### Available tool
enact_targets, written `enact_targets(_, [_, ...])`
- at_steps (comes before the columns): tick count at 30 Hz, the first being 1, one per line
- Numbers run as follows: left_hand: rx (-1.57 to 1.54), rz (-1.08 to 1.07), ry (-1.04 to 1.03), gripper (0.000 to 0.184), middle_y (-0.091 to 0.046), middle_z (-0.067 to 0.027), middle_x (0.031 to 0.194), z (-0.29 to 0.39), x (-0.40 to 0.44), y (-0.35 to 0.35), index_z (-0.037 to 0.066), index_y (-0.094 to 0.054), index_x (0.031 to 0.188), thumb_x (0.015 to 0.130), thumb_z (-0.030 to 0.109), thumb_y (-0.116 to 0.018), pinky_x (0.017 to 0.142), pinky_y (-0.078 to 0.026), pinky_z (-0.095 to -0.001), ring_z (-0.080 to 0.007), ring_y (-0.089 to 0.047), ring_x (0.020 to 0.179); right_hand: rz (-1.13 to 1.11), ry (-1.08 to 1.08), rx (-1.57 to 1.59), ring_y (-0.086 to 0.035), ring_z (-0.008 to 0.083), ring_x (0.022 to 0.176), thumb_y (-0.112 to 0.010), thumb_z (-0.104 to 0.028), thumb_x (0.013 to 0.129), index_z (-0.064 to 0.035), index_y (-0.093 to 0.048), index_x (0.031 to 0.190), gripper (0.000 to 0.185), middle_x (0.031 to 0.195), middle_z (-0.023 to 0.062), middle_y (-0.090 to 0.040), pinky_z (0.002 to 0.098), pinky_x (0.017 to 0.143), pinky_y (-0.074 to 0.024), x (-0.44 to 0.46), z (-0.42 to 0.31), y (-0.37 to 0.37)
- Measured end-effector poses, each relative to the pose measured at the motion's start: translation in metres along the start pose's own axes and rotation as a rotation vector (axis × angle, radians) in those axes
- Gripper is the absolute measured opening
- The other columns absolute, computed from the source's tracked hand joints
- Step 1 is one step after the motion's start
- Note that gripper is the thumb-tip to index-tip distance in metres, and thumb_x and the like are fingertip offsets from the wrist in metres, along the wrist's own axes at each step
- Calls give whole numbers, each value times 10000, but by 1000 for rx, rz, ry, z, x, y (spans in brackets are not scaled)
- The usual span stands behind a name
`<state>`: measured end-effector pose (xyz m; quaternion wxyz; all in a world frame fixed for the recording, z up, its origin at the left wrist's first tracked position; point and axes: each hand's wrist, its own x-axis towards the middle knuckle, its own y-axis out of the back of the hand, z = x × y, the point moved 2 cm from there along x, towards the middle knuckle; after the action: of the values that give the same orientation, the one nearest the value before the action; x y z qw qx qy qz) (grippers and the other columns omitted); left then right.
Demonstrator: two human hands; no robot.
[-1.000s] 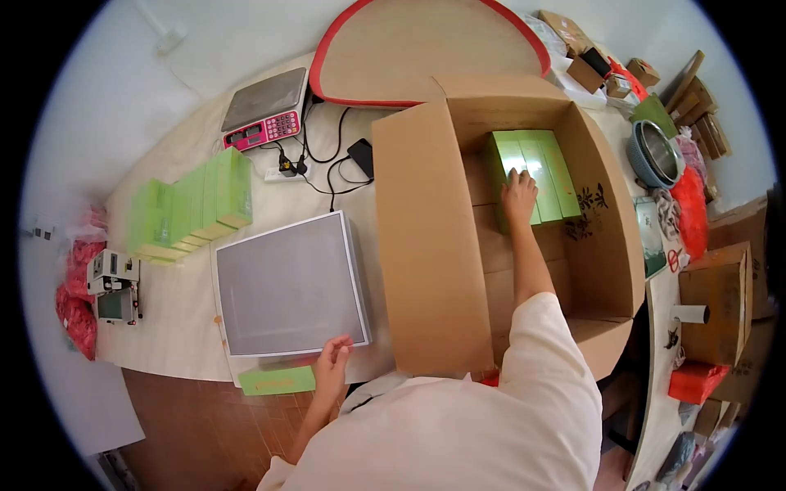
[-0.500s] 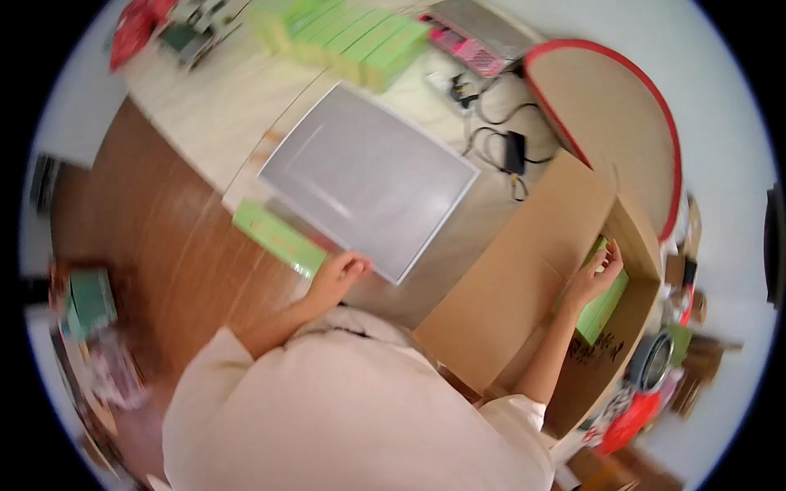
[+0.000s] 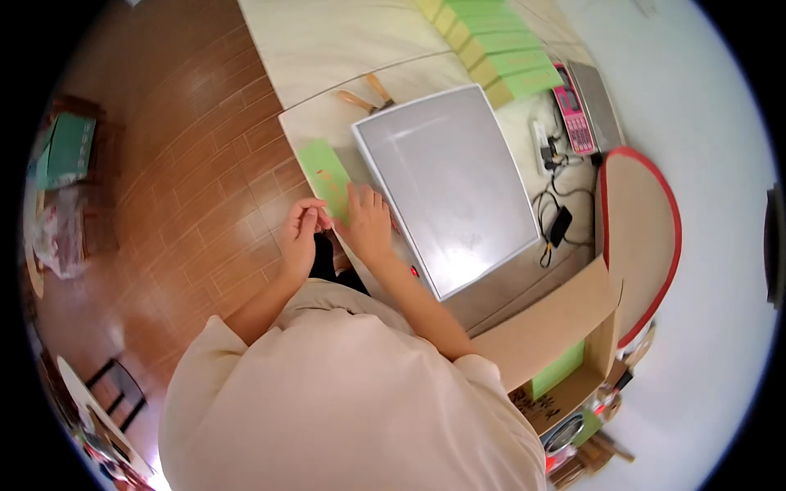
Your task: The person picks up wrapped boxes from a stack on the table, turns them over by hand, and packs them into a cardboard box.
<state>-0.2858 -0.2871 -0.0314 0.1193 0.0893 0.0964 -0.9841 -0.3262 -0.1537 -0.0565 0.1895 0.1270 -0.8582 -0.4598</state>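
A slim light-green box [image 3: 322, 168] with small reddish print lies along the table's left edge. My left hand [image 3: 301, 237] is at the near end of this box, thumb and fingers pinched together. Whatever may be between those fingertips is too small to make out. Beside it, my right hand [image 3: 370, 222] rests by the box's near right side, fingers stretched out over its edge. A flat grey-topped device [image 3: 454, 176] with a white rim and a small red switch sits just right of my right hand.
Rows of green boxes [image 3: 512, 57] stand at the back. Two wooden-handled tools [image 3: 364, 96] lie behind the grey device. A power strip [image 3: 540, 147], cables and a black adapter [image 3: 560, 227] lie to its right. An open cardboard carton [image 3: 544, 327] holds green boxes at lower right.
My right hand has left the carton and come across to the green box at the table edge. My left hand has stayed near that box. The view has turned toward the left.
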Motion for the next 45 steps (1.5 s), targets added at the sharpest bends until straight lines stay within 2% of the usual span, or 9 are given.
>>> enact_targets(2, [-7,90,1,184,-545,-12,821,3,8,21,45,-561,1032,995,106,-390,716,-409,-230,-90,-502,758,-210,-198,-102,-477,352,1051,-760,-178,678,-52,-369,1370,805,1151,202,-465,431,844,-417,9,-3,-32])
enact_targets(6, [-63,160,-9,188,-560,-11,815,1,23,53,47,-573,1033,994,103,-397,698,-415,-218,-83,-513,744,-187,-223,-148,-472,365,1066,-775,-181,672,-31,-318,1409,880,1155,213,-465,456,879,-400,8,10,-48])
enact_targets(10, [-101,135,-37,186,-573,-11,809,-1,43,63,48,-580,1036,995,106,-408,689,-421,-205,-77,-522,730,-92,-190,159,-444,383,1110,-745,-142,724,-46,-317,1414,818,1228,211,-437,458,932,-375,7,1,16])
enact_targets(16, [-133,41,-38,176,-569,-2,796,10,79,37,58,-577,1010,990,96,-406,656,-390,-208,-78,-522,720,-83,-633,632,-475,240,1178,-652,-196,880,-17,-370,1400,618,1278,137,-488,353,992,-380,-7,47,124])
enact_targets(23, [-105,-80,-62,172,-561,-3,780,19,81,7,57,-578,997,981,83,-409,677,-381,-216,-79,-522,724,19,-780,974,-475,206,1210,-639,-230,898,9,-367,1399,618,1299,136,-523,330,989,-387,-44,131,145])
enact_targets(26, [-133,-116,-14,169,-562,-3,779,13,75,-4,56,-577,994,981,84,-410,675,-381,-217,-79,-522,725,-1,-751,749,-496,242,1191,-649,-231,885,2,-379,1394,621,1281,161,-533,347,1002,-376,-49,147,134])
enact_targets(28, [-69,-146,-30,169,-562,-4,777,11,74,-11,54,-576,992,981,83,-410,673,-381,-218,-79,-522,724,119,-637,282,-497,303,1179,-669,-210,855,-1,-396,1379,627,1262,189,-537,369,1010,-369,-39,133,132])
enact_targets(32, [-36,-181,14,167,-561,-7,774,6,76,-26,55,-574,990,978,74,-408,673,-381,-223,-81,-516,717,167,-590,-196,-352,468,1233,-790,-409,654,-49,-431,1363,872,1390,297,-327,539,1021,-290,-27,69,122])
enact_targets(45, [45,-191,32,159,-542,-6,790,-5,106,-62,55,-571,984,977,105,-420,682,-393,-234,-94,-510,727,290,-549,-353,-371,454,1152,-751,-424,577,-223,-510,1327,814,1343,292,-323,513,987,-295,17,147,134])
